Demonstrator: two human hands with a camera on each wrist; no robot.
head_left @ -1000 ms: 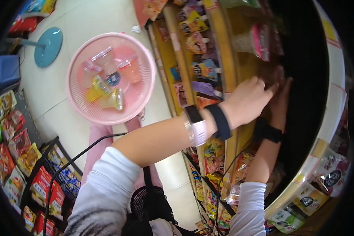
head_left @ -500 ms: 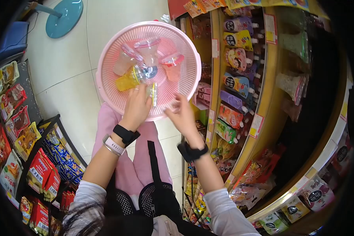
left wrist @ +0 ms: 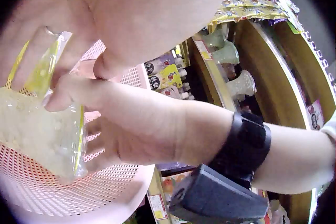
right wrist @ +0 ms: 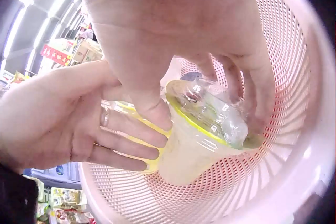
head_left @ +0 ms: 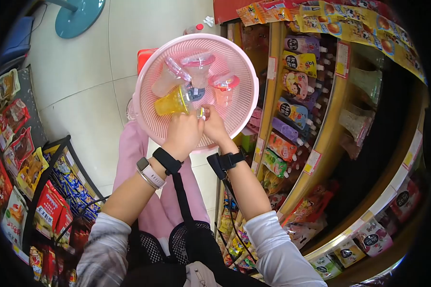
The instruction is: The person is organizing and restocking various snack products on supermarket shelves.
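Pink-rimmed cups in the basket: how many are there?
3 visible: left cup, top cup and right cup, all inside the basket. The hands could hide another.

Within your one pink basket [head_left: 246, 112], you have three pink-lidded cups [head_left: 199, 74], one yellow cup [head_left: 166, 104], one pale cup [right wrist: 186, 153]. Outside the basket: one teal round base [head_left: 79, 19], one watch [head_left: 150, 172], two black wrist straps [head_left: 167, 161].

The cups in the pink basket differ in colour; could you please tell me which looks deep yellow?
The yellow cup on its side just beyond the left hand; the pink-rimmed cups look whitish, clear or reddish, and the held cup looks pale.
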